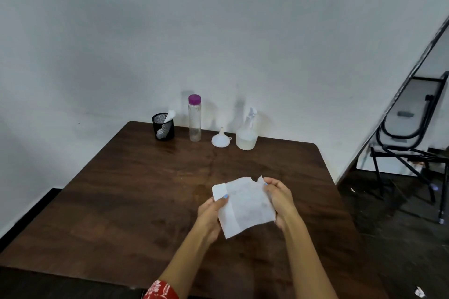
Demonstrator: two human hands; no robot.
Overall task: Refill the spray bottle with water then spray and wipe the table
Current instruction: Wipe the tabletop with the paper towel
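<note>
Containers line the far edge of the wooden table (145,201): a black mesh cup (163,127) with a white wipe poking out, right of it a clear tall bottle (194,119) with a purple cap, nearly empty, then a white funnel (221,138) mouth-down, then the spray bottle (247,132), holding pale liquid low down. Nearer than the spray bottle, above mid-table, the left hand (211,209) pinches the white paper wipe (244,206) by its left edge; the right hand (279,195) grips its right edge, sheet stretched between them.
</note>
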